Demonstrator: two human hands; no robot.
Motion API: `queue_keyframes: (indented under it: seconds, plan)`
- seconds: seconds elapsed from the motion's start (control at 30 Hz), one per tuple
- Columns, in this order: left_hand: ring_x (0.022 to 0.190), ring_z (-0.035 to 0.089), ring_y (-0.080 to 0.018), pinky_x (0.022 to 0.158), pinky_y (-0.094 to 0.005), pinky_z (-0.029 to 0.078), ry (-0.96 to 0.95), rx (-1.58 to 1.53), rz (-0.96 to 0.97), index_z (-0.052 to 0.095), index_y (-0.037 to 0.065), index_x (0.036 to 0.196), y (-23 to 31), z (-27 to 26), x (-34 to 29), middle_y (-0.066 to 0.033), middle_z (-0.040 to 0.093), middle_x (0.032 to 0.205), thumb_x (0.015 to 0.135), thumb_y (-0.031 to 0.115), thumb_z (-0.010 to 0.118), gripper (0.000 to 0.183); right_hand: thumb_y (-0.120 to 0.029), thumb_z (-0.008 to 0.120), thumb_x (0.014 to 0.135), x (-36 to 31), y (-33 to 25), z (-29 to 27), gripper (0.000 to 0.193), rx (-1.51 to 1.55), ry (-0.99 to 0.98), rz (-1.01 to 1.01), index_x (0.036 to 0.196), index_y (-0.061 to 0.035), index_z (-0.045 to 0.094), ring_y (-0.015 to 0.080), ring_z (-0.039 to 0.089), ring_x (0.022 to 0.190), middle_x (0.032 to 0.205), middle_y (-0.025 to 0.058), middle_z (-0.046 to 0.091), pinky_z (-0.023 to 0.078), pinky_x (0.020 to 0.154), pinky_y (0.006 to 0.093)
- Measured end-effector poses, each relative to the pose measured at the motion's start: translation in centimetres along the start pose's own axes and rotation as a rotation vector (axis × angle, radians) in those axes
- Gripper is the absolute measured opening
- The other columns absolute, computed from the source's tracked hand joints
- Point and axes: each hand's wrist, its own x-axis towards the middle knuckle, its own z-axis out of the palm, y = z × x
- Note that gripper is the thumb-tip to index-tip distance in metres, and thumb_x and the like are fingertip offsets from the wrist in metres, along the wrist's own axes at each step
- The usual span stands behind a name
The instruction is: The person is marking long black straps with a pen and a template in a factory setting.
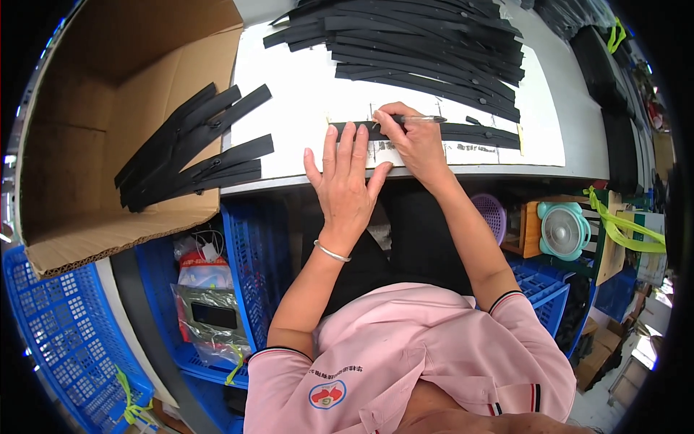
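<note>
A black zipper (463, 133) lies crosswise on a white board (289, 137) that has dark marks and lines on it. My left hand (344, 173) rests flat with its fingers stretched out, the fingertips on the zipper's left part. In my right hand (419, 145) is a pen (426, 118), held in a writing grip with its lower end close to the zipper, just right of my left fingertips. Beyond my hands a thick pile of black zippers (426, 50) covers the far part of the board. More zippers (184, 137) hang over the edge of a cardboard box at the left.
The open cardboard box (79, 210) stands against the table's left side. Blue plastic crates (249, 275) sit below the table edge, one with bagged items and a phone (214, 315). At the right are a turquoise fan (564, 230) and a purple basket (489, 217).
</note>
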Motion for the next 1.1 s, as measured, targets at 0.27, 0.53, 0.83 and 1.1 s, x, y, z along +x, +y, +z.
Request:
queue_keyframes:
  seconds: [0.27,0.53,0.83,1.1]
  plan:
    - [0.146,0.042,-0.03,0.121,-0.0599,0.015,-0.002,0.012,0.003,0.057,0.01,0.148,-0.1,0.0,0.0,-0.0071,0.055,0.15,0.091,0.042,0.075,0.067,-0.011,0.066,0.1,-0.4,0.7,-0.8,0.027,0.103,-0.162,0.081,0.083,0.0093,0.072,0.0075,0.059,0.062,0.087,0.0048,0.076,0.046,0.056,0.025]
    - [0.146,0.042,-0.0295,0.12,-0.0601,0.016,-0.017,0.043,0.008,0.057,0.01,0.147,-0.1,-0.1,0.1,-0.0068,0.054,0.15,0.092,0.042,0.075,0.067,-0.01,0.065,0.098,-0.3,0.4,-1.0,0.024,0.117,-0.157,0.005,0.083,0.0085,0.071,0.0103,0.063,0.062,0.083,0.0044,0.075,0.048,0.056,0.0254]
    - [0.149,0.038,-0.0297,0.122,-0.058,0.013,-0.039,0.05,0.015,0.055,0.01,0.15,0.0,-0.2,0.0,-0.0074,0.052,0.154,0.093,0.04,0.075,0.067,-0.011,0.066,0.099,-1.5,2.5,-8.7,0.023,0.059,0.222,0.163,0.083,0.0044,0.073,0.0048,0.061,0.064,0.075,0.0041,0.072,0.046,0.057,0.0233]
    - [0.152,0.035,-0.0315,0.122,-0.0635,0.009,-0.077,0.051,-0.002,0.049,0.01,0.155,2.6,-0.3,0.5,-0.0092,0.047,0.159,0.095,0.043,0.072,0.073,-0.013,0.066,0.1,-1.6,3.1,-8.9,0.026,0.033,0.196,0.176,0.084,0.0068,0.072,0.0053,0.061,0.064,0.079,0.004,0.074,0.046,0.057,0.024]
